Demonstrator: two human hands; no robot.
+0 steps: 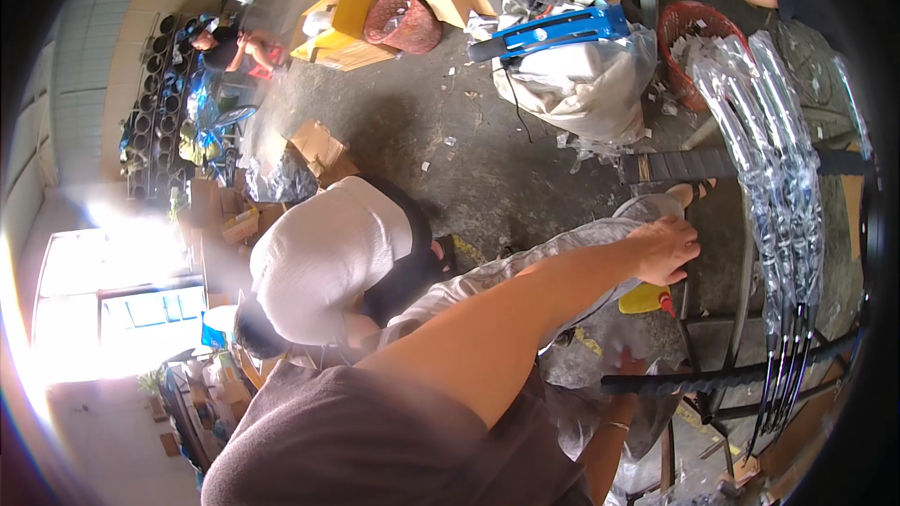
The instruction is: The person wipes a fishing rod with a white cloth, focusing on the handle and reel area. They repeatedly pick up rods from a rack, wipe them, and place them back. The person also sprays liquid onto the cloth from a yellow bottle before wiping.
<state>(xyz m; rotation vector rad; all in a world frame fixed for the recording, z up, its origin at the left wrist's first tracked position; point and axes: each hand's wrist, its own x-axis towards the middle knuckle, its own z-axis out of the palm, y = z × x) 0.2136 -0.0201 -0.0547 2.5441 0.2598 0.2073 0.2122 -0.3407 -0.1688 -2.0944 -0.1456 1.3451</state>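
Observation:
My right hand (664,251) lies over the knee of a leg in grey trousers (506,267), its fingers loosely bent and apart, with nothing seen in them. Lower in the picture, my left hand (626,367) is smeared and partly hidden behind a black padded bar (712,380). Clear plastic (647,426) hangs around that wrist, which wears a bracelet. Just past my right hand is a yellow object with a red tip (642,298), perhaps a bottle. Several long rods in clear wrapping (769,141) lie across the padded bars of a metal stand, their thin black ends bare.
A person in a white shirt (328,253) bends close beside me. Beyond are a stuffed white sack (581,98) under a blue tool, a red basket (675,23), a pinkish basket (403,21) and a yellow box (337,28). Another person (225,47) sits farther off.

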